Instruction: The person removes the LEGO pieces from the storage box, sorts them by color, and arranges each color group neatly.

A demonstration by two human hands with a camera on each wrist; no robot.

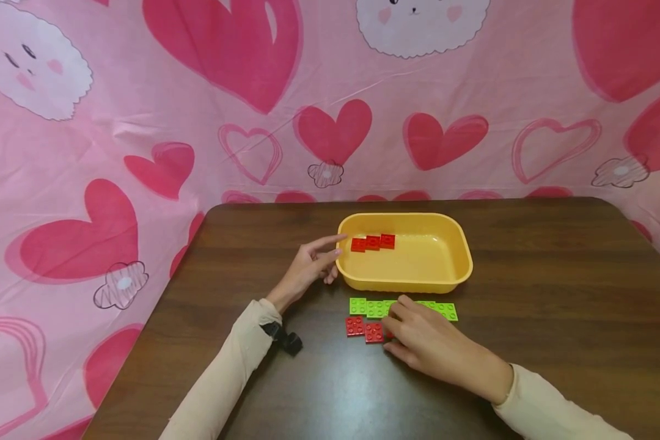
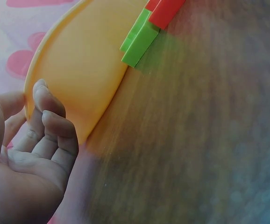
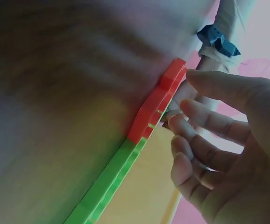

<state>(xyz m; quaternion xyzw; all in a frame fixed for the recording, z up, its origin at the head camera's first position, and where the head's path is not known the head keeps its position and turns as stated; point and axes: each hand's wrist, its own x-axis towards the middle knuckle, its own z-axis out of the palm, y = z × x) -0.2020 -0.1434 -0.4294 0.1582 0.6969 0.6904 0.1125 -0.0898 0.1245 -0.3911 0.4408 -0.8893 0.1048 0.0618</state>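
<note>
A yellow plastic tub (image 1: 418, 286) stands on the table with three red bricks (image 1: 373, 242) at its left inside. My left hand (image 1: 310, 263) holds the tub's left rim between thumb and fingers, the other fingers bent against the outer wall. In front of the tub lies a row of several light green bricks (image 1: 375, 308), partly covered by my right hand (image 1: 431, 342). Nearer me, red bricks (image 1: 374, 333) lie in a second row. The right fingers are loosely bent over that row's right end; in the right wrist view, nothing shows between thumb and fingers.
The dark wooden table (image 1: 555, 305) reaches back to a pink cloth (image 1: 385, 85) printed with hearts. A black strap mount (image 1: 283, 339) sits on the left wrist, over a beige sleeve.
</note>
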